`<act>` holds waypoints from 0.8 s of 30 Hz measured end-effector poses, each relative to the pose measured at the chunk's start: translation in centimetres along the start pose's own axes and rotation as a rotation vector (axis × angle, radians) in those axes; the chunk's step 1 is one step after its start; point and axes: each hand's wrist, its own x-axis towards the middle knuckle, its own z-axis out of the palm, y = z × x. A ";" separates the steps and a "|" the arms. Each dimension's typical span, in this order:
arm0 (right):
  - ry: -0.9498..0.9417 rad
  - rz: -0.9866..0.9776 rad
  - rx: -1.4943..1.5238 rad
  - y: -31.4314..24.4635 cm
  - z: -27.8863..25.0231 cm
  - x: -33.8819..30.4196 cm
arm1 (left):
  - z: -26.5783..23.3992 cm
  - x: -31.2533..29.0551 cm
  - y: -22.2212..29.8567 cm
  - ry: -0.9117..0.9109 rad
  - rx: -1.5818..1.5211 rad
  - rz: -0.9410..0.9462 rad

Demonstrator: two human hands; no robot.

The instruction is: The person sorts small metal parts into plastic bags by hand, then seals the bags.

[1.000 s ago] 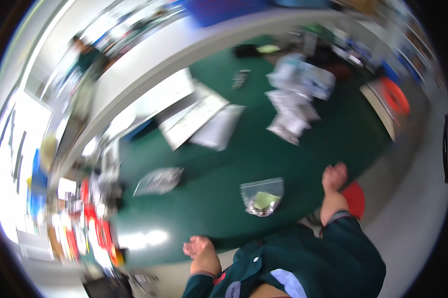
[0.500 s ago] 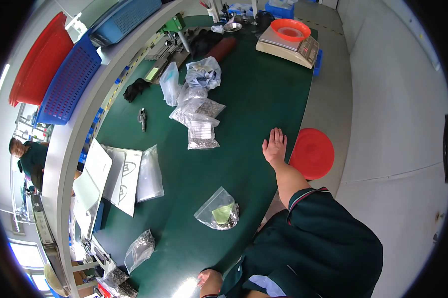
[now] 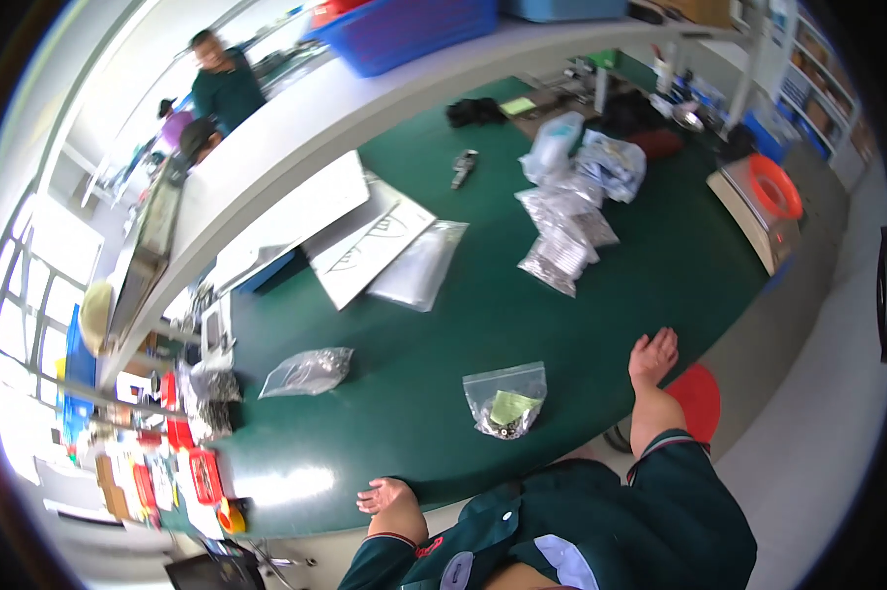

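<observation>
Compared with half a second ago, the head view swings leftward, bringing the whole left hand [image 3: 388,495] and a red tray [image 3: 206,478] into sight.

**Dark green shirt [image 3: 616,511], striped trim [image 3: 672,441]**

The shirt is a deep, matte green, loosely cut and softly creased. Its left sleeve [image 3: 375,562] and right sleeve [image 3: 704,497] are short, each ending in that narrow trim, red and pale lines against the dark cloth. A small red mark [image 3: 430,547] sits on the left side of the chest, and a round white button [image 3: 507,516] stands out near it. Lower down show a greyish oval patch [image 3: 456,570] with a dark edge and a pale blue panel [image 3: 569,562] (perhaps collar lining, though the view cannot settle it). The forearms are uncovered, and both left hand [image 3: 385,495] and right hand [image 3: 654,356] are bare.
</observation>
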 end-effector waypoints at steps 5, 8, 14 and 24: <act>-0.062 0.052 -0.053 1.6 0.5 -1.2 | -0.5 -1.1 -0.2 0.083 0.097 0.015; -0.122 0.070 -0.120 1.7 0.5 -1.8 | -3.6 -1.8 0.8 0.020 0.102 0.043; -0.032 -0.061 0.015 1.7 0.2 -0.6 | -3.5 -1.8 0.9 0.027 0.164 0.167; 0.051 -0.128 0.020 1.5 2.1 0.2 | -4.1 -2.1 1.3 -0.051 0.162 0.040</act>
